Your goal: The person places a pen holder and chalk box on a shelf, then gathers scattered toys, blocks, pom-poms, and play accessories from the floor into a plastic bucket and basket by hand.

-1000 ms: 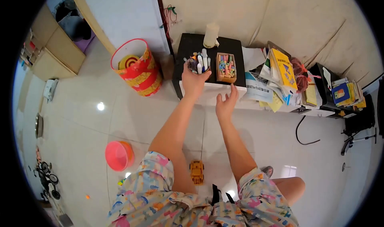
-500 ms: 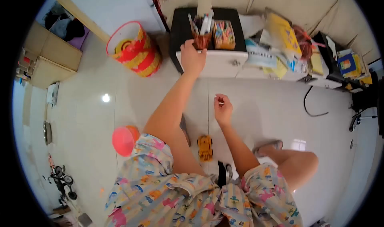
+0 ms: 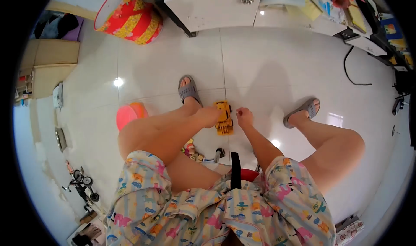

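Note:
A yellow toy construction truck [image 3: 224,120] sits on the tiled floor between my two hands. My left hand [image 3: 209,117] reaches in from the left, its fingertips overlapping the truck's left side; the fingers are smeared by motion. Just right of the truck, my right hand [image 3: 245,117] is closed, thumb and fingers pinched together. A tiny pale bit shows at its fingertips, too small to name.
A pink and orange bucket [image 3: 126,116] stands left of my knee. A red-and-yellow patterned bin [image 3: 134,22] is beside the white-fronted cabinet [image 3: 216,12] ahead. My sandalled feet flank the truck. Small colourful toys [image 3: 190,150] lie by my left thigh; a black cable [image 3: 349,72] lies right.
My left hand has come back from the cup on the cabinet down to the truck. The view has tilted downward, so the cabinet top is out of sight. My right hand stays pinched.

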### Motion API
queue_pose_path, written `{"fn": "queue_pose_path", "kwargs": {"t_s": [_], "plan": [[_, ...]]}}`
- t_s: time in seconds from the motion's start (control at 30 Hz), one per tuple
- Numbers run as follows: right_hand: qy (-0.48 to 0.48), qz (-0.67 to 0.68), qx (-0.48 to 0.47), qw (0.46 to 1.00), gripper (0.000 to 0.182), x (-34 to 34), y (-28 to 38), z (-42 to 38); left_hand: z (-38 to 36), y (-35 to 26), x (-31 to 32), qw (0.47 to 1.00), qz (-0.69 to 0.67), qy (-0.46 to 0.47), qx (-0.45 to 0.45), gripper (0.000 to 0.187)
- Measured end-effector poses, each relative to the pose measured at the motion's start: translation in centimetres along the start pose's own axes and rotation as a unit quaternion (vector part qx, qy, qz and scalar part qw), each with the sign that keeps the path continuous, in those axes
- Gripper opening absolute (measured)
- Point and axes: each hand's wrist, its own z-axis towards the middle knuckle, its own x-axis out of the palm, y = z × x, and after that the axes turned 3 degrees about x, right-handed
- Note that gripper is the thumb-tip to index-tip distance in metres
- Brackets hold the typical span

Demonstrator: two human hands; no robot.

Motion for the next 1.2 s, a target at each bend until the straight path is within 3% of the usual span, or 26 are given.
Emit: {"fn": "queue_pose_path", "kwargs": {"t_s": [0.07,0.17,0.27,0.37,0.47,0.5,0.57,0.67,0.7,0.8,0.9,1.0,1.1,1.2], "plan": [[0.025,0.007,0.008,1.0,0.028,1.4,0.4,0.0,-0.2,0.1,0.5,0.999,-0.015,0.029,-0.031,0.058],[0.042,-0.095,-0.032,0.994,0.029,2.8,1.1,0.6,-0.3,-0.8,0.5,0.999,-0.037,0.009,-0.034,0.063],[0.052,-0.155,-0.05,0.985,0.021,3.1,1.6,1.5,0.3,-0.3,3.0,1.0,-0.009,0.001,-0.028,0.063],[0.055,-0.146,-0.108,0.982,0.02,2.7,0.9,1.7,0.5,-1.3,1.2,0.997,-0.022,0.069,-0.041,0.061],[0.058,-0.184,-0.074,0.978,0.024,3.2,-0.5,2.8,1.5,-0.8,0.0,0.998,-0.045,-0.049,0.002,0.044],[0.015,-0.113,-0.035,0.993,0.021,2.4,0.3,2.7,1.5,-0.8,-1.0,0.996,-0.049,-0.072,-0.009,0.042],[-0.072,0.034,0.03,0.996,0.016,-0.3,4.1,3.3,1.9,-1.0,-3.9,0.99,-0.054,-0.127,-0.03,0.038],[-0.241,0.237,-0.069,0.939,0.015,-6.0,13.9,5.1,2.7,-1.6,-7.4,0.923,-0.168,-0.345,-0.003,0.038],[-0.253,0.299,-0.102,0.915,0.018,-7.9,17.0,6.5,3.2,-1.9,-9.0,0.895,-0.207,-0.394,0.028,0.035],[-0.303,0.302,-0.186,0.885,0.019,-15.8,28.5,8.6,1.3,-4.3,-16.6,0.802,-0.375,-0.456,0.085,0.04],[-0.334,0.315,-0.291,0.839,0.022,-20.8,37.3,11.3,1.3,-3.4,-22.7,0.702,-0.44,-0.535,0.165,0.05],[-0.32,0.275,-0.288,0.86,0.022,-24.8,44.2,13.1,-1.0,-3.3,-26.8,0.637,-0.504,-0.55,0.197,0.053],[-0.311,0.258,-0.338,0.85,0.022,-25.8,46.1,15.4,-1.5,-2.0,-27.6,0.665,-0.507,-0.532,0.131,0.055],[-0.316,0.281,-0.379,0.823,0.023,-23.8,42.9,17.2,0.7,0.1,-26.0,0.704,-0.472,-0.526,0.071,0.053]]}}
